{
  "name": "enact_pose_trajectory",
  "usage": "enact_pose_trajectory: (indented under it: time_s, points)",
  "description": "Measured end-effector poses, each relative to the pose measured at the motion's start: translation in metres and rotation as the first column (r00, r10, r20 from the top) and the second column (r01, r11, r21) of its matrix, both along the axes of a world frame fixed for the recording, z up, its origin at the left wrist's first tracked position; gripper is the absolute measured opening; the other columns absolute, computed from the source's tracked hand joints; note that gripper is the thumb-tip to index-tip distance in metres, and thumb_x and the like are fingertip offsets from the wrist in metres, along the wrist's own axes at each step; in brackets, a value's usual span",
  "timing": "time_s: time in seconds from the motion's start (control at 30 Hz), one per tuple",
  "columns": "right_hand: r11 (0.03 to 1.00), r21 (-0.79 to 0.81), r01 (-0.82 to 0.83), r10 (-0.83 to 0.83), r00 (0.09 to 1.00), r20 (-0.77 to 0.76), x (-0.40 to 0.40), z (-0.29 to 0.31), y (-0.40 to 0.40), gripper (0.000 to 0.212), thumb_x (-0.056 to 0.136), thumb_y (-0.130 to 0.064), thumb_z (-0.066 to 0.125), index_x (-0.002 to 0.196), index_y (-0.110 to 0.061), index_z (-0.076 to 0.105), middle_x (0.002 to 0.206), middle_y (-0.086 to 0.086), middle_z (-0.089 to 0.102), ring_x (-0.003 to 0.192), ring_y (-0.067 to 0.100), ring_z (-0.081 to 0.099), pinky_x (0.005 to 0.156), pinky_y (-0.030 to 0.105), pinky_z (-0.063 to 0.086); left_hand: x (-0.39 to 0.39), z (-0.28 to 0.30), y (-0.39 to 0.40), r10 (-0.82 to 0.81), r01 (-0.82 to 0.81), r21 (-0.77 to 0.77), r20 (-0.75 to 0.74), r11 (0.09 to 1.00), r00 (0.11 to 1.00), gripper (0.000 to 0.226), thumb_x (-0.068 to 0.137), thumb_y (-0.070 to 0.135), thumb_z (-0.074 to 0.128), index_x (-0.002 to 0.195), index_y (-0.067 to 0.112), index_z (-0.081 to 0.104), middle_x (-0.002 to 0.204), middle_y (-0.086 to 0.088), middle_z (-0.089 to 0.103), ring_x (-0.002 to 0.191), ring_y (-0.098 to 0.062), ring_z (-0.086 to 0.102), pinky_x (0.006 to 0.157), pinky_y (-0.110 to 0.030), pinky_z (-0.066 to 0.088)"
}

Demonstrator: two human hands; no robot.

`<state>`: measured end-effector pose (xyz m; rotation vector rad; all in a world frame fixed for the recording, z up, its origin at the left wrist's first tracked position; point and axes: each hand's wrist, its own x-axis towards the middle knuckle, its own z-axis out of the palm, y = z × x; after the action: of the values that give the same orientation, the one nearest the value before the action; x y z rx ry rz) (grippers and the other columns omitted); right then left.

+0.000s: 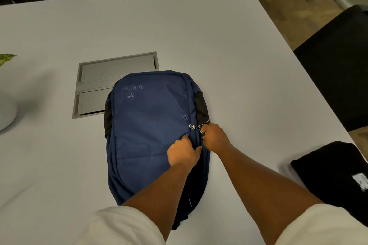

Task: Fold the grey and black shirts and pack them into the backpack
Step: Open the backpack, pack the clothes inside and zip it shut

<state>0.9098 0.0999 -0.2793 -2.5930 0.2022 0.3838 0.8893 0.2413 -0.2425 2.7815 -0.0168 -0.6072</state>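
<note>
A navy blue backpack (151, 125) lies flat on the white table (219, 45), its logo end pointing away from me. My left hand (184, 152) presses and pinches the fabric beside the zip line on the bag's right side. My right hand (214, 137) is closed on a zipper pull at that same edge, just past the left hand. A folded black shirt (336, 177) with a small white print lies on the table at the near right. No grey shirt is in view.
A metal cable hatch (111, 77) is set into the table behind the backpack. A white pot with a green leaf (6, 105) stands at the left edge. A black chair (342, 65) is beyond the table's right edge.
</note>
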Motion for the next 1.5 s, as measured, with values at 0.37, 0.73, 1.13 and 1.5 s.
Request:
enact_pose_trajectory:
  time_s: [0.37,0.73,1.13,1.5]
  points:
    - [0.955,0.125,-0.270,0.287,0.947,-0.145,-0.034,0.014,-0.016,0.019,0.088,0.002,0.061,0.103,0.005,0.073,0.104,0.022,0.069,0.096,0.036,0.061,0.069,0.013,0.032,0.008,0.004,-0.014,0.115,-0.128,-0.142,-0.092,0.982,0.989,0.015,0.092,0.018,0.057,0.090,0.010,0.069,0.091,-0.005,0.069,0.083,-0.022,0.065,0.064,-0.028,0.046]
    - [0.947,-0.028,-0.320,0.281,0.869,-0.406,-0.034,0.076,0.003,0.024,0.093,-0.009,0.057,0.112,0.000,0.068,0.096,0.012,0.065,0.074,0.022,0.054,0.069,0.031,0.043,-0.008,0.022,-0.009,0.209,-0.224,-0.296,-0.084,0.928,0.974,0.014,0.091,0.015,0.056,0.084,0.008,0.067,0.078,0.000,0.062,0.070,-0.017,0.059,0.058,-0.028,0.044]
    - [0.997,-0.014,0.073,-0.071,0.993,0.091,-0.064,0.082,0.011,0.011,0.081,0.005,0.059,0.089,0.000,0.066,0.103,0.017,0.053,0.090,0.031,0.054,0.070,0.035,0.045,0.015,0.061,-0.021,0.113,-0.170,-0.349,-0.177,0.921,0.978,0.021,0.084,0.010,0.053,0.065,0.012,0.045,0.082,-0.009,0.069,0.071,-0.024,0.063,0.054,-0.028,0.044]
    - [0.942,0.292,-0.166,0.224,0.958,-0.178,-0.147,0.055,0.002,0.017,0.089,-0.001,0.063,0.101,0.003,0.074,0.105,0.019,0.072,0.095,0.027,0.065,0.078,0.010,0.042,0.007,0.070,-0.038,0.200,-0.207,-0.313,-0.056,0.927,0.978,0.013,0.098,0.019,0.049,0.095,0.009,0.058,0.104,-0.011,0.069,0.087,-0.024,0.062,0.071,-0.032,0.050]
